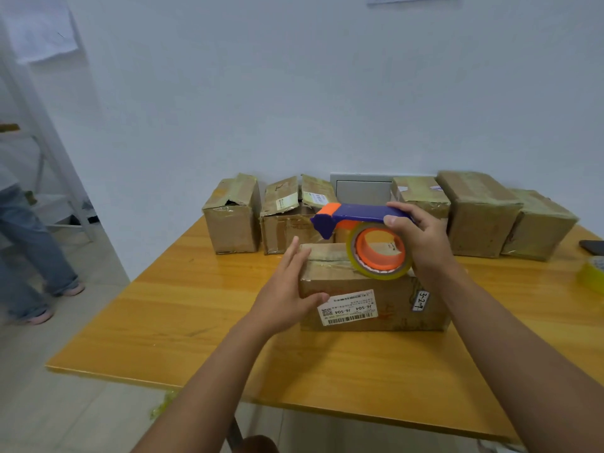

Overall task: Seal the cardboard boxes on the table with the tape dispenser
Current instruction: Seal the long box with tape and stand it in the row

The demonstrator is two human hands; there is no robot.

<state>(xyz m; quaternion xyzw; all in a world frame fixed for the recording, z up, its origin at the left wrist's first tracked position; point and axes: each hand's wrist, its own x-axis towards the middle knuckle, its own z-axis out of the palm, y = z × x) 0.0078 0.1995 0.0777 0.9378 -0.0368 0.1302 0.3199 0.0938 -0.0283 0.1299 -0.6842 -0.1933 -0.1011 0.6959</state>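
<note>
Blue-and-orange plastic tape dispenser (362,230): gripped in right hand (421,238), roll on seam.
Left hand (287,289): fingers open, bracing brown cardboard box (369,289).
Tip: press down, pull straight along seam.

A glossy orange-brown wooden surface (183,325) carries one labelled cardboard box (372,299) near its middle. Five more boxes (232,214) stand in a row along the far edge, against the wall. At the right edge lie a yellowish tape roll (592,273) and a dark phone (593,246).

We've got soft, even indoor light, pretty bright, with only faint shadows. The glossy desk (183,308) throws some glare. Wide-angle bending at the edges, and the person (29,243) at left looks blurry.
</note>
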